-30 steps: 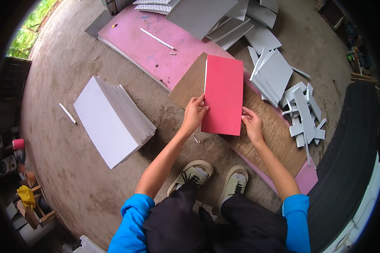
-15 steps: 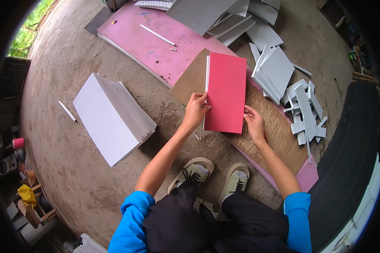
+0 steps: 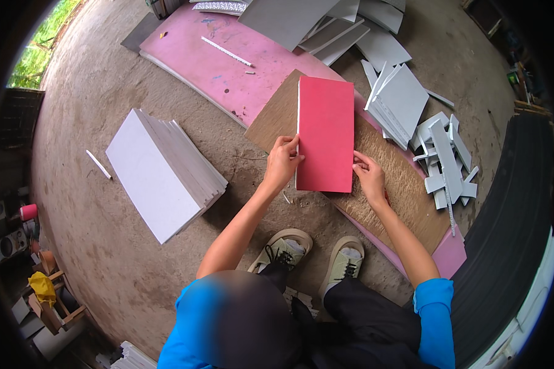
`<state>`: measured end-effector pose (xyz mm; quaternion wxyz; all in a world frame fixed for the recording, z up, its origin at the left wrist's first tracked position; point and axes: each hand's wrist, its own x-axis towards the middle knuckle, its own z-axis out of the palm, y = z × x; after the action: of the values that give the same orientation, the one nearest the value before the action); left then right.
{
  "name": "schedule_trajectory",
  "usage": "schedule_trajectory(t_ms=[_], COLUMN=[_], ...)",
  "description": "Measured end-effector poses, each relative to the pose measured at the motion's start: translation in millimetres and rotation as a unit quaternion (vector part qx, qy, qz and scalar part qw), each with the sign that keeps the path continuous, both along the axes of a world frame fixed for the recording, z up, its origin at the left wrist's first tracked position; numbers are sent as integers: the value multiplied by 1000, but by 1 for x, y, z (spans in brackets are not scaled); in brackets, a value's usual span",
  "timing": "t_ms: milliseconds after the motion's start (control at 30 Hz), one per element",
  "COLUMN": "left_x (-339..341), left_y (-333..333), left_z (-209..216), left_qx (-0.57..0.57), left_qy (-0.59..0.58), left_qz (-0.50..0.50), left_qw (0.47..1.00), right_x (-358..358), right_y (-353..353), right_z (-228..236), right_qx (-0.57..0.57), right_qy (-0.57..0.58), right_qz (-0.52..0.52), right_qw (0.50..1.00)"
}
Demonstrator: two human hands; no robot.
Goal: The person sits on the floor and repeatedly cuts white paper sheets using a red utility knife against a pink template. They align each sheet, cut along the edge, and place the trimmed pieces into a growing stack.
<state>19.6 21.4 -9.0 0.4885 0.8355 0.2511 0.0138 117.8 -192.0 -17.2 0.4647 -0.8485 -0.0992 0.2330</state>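
Note:
A red rectangular panel point(image 3: 326, 132) with a thin white left edge is upright lengthwise in front of me, over a worn brown wooden board point(image 3: 406, 178). My left hand point(image 3: 282, 161) grips its left edge, with the thumb and fingers closed there. At the lower right edge my right hand point(image 3: 369, 177) pinches the panel between thumb and fingertips. Beside the right wrist a small red-orange bit shows, too small to name. Under the wooden board lies a large pink sheet point(image 3: 184, 49).
On the concrete floor at left stands a stack of white panels point(image 3: 154, 178). White foam-like offcuts point(image 3: 446, 160) and leaning white boards point(image 3: 400, 98) are heaped at right. Grey sheets point(image 3: 286, 18) lie at the far side. My shoes point(image 3: 341, 264) are just below the panel.
The panel has shifted slightly left and its white left edge now looks narrower. Both hands have moved slightly with it and keep their hold.

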Motion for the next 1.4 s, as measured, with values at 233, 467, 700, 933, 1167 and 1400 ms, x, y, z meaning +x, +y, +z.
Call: schedule_trajectory(t_ms=[233, 467, 700, 933, 1167, 1400], left_x=[2, 5, 11, 39, 87, 94], left_y=[3, 3, -4, -18, -13, -18], left_z=[-2, -3, 0, 4, -5, -4], left_qx=[-35, -18, 36, 250, 304, 311], left_qy=[6, 27, 38, -94, -33, 61], left_qz=[8, 9, -14, -234, -370, -387], left_qw=[999, 999, 999, 935, 877, 866], right_x=[-1, 1, 5, 7, -14, 20], right_y=[3, 2, -4, -87, -89, -62], right_z=[3, -1, -1, 15, 17, 28], right_qx=[7, 17, 16, -180, -291, -148], right_qy=[-14, -37, -14, -168, -155, -39], right_qz=[-1, 18, 14, 55, 127, 96], right_qw=[1000, 999, 1000, 968, 935, 984])
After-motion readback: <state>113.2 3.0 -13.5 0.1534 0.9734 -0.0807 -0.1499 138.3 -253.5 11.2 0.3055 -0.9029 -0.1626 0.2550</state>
